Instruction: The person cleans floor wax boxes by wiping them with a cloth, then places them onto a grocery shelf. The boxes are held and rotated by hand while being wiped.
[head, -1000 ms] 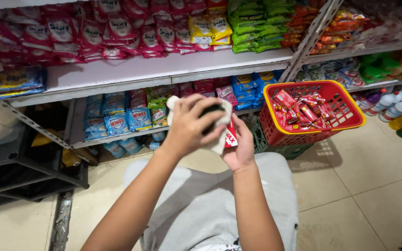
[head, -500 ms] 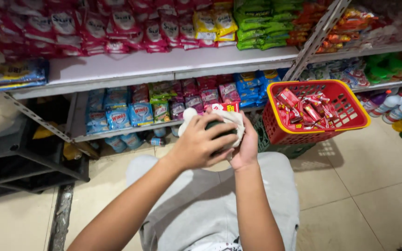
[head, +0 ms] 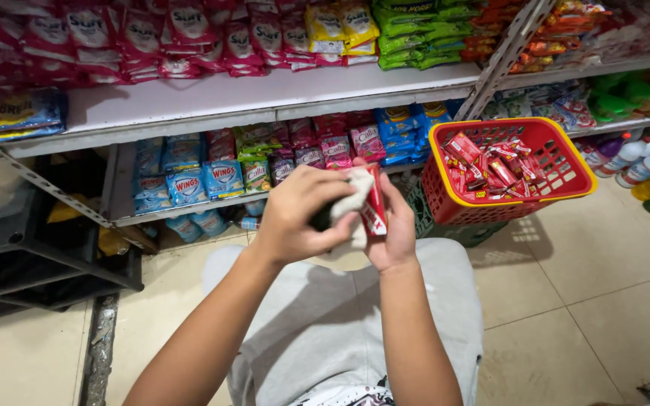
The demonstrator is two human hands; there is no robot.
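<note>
in front of the low shelves (head: pixel 189 101), above the person's lap, the left hand (head: pixel 295 218) presses a white cloth (head: pixel 351 201) against a small red packet (head: pixel 375 207); its fingers are curled tight on the cloth. the right hand (head: pixel 394 233) grips the packet upright, fingers clamped on it. this looks like wiping the packet clean. beside them a red basket (head: pixel 566 188) holds more such packets; a steady grip seems needed.

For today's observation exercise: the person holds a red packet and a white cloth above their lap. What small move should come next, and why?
Probably one more wipe: the left hand presses the white cloth against the red packet, which the right hand holds upright. The red basket of similar packets stands apart to the right, so the packet likely goes there afterwards.
</note>
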